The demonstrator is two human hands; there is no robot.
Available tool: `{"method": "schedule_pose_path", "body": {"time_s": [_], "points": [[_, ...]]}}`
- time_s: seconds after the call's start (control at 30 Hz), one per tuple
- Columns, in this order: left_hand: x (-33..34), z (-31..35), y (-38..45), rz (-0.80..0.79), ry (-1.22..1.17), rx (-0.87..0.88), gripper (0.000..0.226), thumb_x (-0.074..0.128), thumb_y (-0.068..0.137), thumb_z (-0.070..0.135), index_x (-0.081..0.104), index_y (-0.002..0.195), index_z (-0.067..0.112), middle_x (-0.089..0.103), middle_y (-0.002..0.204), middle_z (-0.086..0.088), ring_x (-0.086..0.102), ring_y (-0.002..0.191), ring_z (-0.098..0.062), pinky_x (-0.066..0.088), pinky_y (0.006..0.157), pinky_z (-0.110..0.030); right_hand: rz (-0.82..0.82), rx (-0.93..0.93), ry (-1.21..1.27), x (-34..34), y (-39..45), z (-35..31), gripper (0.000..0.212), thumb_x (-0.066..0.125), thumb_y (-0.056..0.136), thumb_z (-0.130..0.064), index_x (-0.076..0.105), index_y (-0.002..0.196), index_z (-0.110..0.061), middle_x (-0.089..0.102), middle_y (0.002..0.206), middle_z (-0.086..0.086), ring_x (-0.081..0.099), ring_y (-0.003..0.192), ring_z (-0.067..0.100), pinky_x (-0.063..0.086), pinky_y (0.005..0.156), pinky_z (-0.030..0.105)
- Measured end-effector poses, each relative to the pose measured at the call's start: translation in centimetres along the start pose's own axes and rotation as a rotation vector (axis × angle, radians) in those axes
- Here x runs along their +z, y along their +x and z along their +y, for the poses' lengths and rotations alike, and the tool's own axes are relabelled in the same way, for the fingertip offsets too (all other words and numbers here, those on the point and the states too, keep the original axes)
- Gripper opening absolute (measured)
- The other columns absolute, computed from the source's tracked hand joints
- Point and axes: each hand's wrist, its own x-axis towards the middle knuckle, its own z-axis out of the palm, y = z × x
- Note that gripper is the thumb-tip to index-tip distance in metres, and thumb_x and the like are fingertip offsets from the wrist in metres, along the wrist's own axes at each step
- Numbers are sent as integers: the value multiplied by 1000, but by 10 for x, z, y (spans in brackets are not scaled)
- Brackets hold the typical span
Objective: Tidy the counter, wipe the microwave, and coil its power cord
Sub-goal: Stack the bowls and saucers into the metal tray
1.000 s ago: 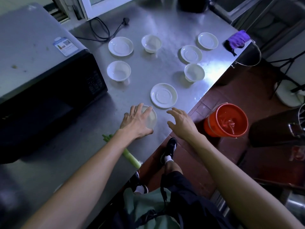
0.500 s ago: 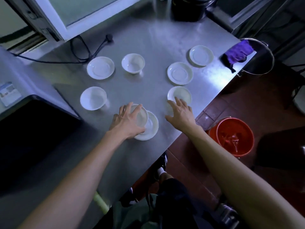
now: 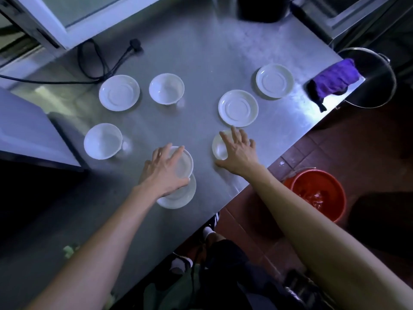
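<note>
The left hand grasps a bowl by its rim, fingers curled around it, just above a saucer under the palm. The right hand spreads over another bowl; whether its fingers grip it is unclear. Beyond the fingertips lies the power cord.

— Any writing you can read here?
— None. The white saucers and bowls are plain, and the microwave at the left shows no legible label.
</note>
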Motion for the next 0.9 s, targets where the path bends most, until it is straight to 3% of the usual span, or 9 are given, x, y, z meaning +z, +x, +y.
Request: {"method": "schedule_pose_path", "body": {"time_s": [0.13, 0.4, 0.63, 0.9], "points": [[2, -5, -5, 10, -8, -32, 97, 62, 68, 68, 17, 150, 43, 15, 158, 3, 20, 142, -26, 37, 103, -49, 20, -46, 23, -2, 4, -5, 90, 68, 73, -59, 26, 147, -31, 15, 159, 6, 14, 145, 32, 31, 106, 49], [-4, -47, -51, 82, -84, -167, 101, 67, 67, 65, 17, 152, 41, 14, 159, 1, 19, 143, -27, 36, 107, -49, 50, -227, 19, -5, 0, -70, 97, 69, 73, -66, 22, 150, -33, 14, 161, 4, 12, 146, 32, 29, 110, 52], [7, -101, -146, 200, -225, -340, 99, 69, 69, 65, 19, 151, 39, 12, 159, 4, 11, 145, -23, 35, 110, -55, 81, -449, -31, 14, -43, -167, 93, 71, 70, -64, 27, 146, -34, 20, 158, 5, 18, 142, 32, 33, 105, 52], [25, -155, -294, 271, -282, -534, 100, 71, 74, 60, 16, 155, 36, 10, 162, -1, 18, 145, -28, 35, 108, -54, 61, -699, -151, 42, -138, -275, 96, 68, 76, -66, 20, 152, -33, 12, 163, 5, 13, 147, 32, 30, 111, 55]]}}
